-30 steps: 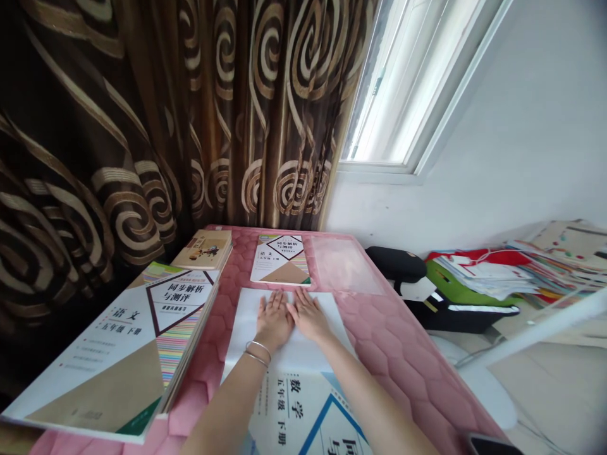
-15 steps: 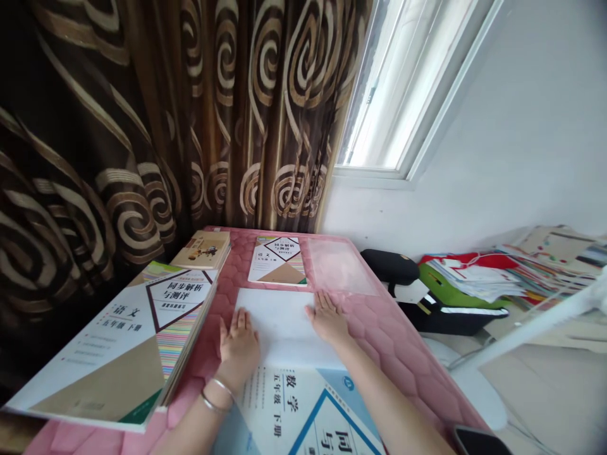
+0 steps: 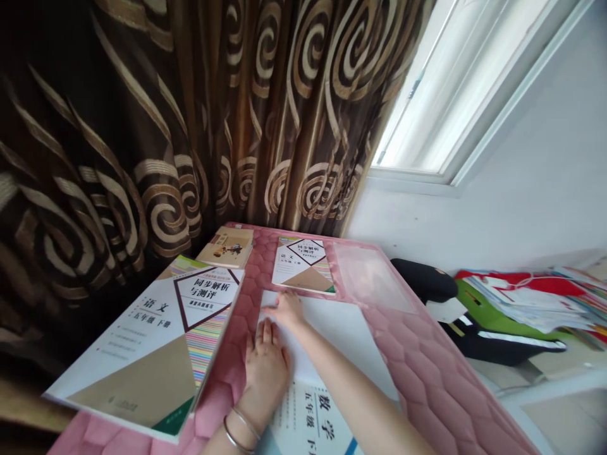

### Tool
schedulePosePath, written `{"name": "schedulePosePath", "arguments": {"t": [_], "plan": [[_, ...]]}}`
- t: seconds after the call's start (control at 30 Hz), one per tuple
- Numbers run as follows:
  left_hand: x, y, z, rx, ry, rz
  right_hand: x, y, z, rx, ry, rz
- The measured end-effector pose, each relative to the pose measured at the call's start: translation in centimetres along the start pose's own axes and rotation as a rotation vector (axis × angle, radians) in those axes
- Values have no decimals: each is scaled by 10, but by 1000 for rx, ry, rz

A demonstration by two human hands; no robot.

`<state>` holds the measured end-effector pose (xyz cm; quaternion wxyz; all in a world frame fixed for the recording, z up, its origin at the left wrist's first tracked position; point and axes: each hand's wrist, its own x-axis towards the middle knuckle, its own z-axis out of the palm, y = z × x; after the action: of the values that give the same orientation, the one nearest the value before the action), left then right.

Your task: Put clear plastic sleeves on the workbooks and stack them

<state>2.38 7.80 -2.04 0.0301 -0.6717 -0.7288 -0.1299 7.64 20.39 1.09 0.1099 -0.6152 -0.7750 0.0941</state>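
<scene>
A blank white sheet lies over the upper part of a blue-and-white workbook with large Chinese characters on its cover. My left hand, with two silver bangles at the wrist, rests flat and open along the sheet's left edge. Reaching across the sheet, my right hand presses near its far left corner, thumb apart from the fingers; it looks open. My right forearm covers part of the sheet and the workbook.
A thick pile of workbooks sits at left, a tan booklet behind it. Beyond the sheet lie a smaller workbook and a translucent plastic sheet on the pink quilted table cover. Bags and papers stand beyond the right edge.
My right hand has moved left across the sheet, from its far right corner to its far left corner. My left hand stays at the left edge. The view has shifted left.
</scene>
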Motion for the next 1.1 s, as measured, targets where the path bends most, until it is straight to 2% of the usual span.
{"name": "schedulePosePath", "arguments": {"t": [0.13, 0.23, 0.37, 0.53, 0.67, 0.93, 1.1], "plan": [[-1, 1, -1, -18, -23, -14, 33, -7, 4, -33, -10, 89], [-2, 2, -4, -43, -21, -34, 44, -9, 8, -43, -4, 136], [-2, 1, -6, -66, -32, -45, 37, -11, 11, -35, 8, 106], [-2, 2, -6, -90, -25, -46, 10, -5, 7, 17, -79, -14], [-2, 2, -3, -89, -4, -56, 1, -2, 5, 31, -107, -31], [-4, 0, -1, -88, 3, -50, 27, -12, 10, -19, 60, 64], [-4, 0, -3, -66, 15, -49, 19, -13, 14, -5, 96, 18]]}}
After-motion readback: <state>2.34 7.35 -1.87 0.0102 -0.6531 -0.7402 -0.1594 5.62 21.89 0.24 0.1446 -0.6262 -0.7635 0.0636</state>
